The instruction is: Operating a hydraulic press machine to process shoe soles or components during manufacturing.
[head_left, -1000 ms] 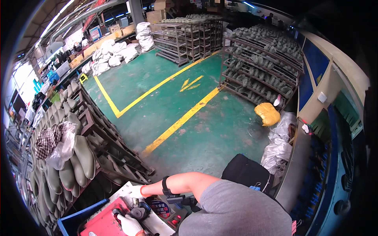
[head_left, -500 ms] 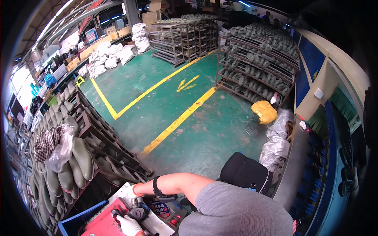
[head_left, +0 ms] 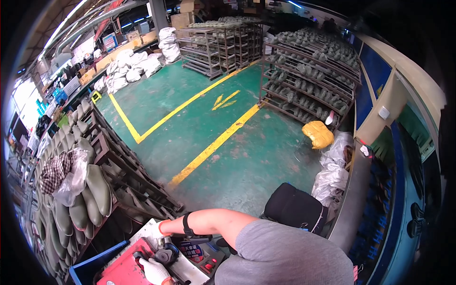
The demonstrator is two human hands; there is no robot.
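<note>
My left hand, in a white knit glove with an orange cuff, is low in the picture over a red flat surface. Its fingers are closed on a small black part whose kind I cannot make out. Just right of it is a dark round machine part. My right hand, gloved alike, reaches in past the far side of that round part. Its fingers are hidden or blend into the pale surface around it. Red buttons sit on a panel beside a dark blue label.
A blue bin edge borders the red surface. On the left, a rack holds grey-green boot-shaped forms with a checked cloth. A black padded seat, silvery sacks and a yellow bundle line the right; loaded racks stand behind.
My left hand has shifted very slightly to the left, still at the black part. My right hand stays almost where it was. The whole view has moved only a little.
</note>
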